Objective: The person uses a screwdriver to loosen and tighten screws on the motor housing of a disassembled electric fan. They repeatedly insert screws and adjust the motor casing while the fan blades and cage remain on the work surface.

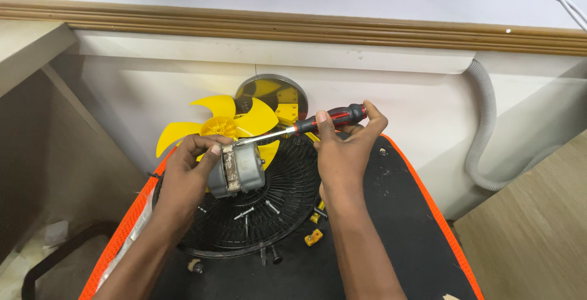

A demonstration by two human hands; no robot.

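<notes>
Against the cream wall, on the black orange-edged board, the left hand clasps a grey fan motor above the black grille while the right hand, fingers wrapped round a red-handled screwdriver, works a casing screw, which seemingly calls for steady turning.

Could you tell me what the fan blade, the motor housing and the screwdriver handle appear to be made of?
The fan blade looks like glossy yellow moulded plastic, uniform in colour. The motor housing, held in the left hand, seems bare grey metal, dull and grimy at its seam. The screwdriver handle, gripped by the right hand, appears to be red and black plastic or rubber; its shaft shines like steel.
</notes>
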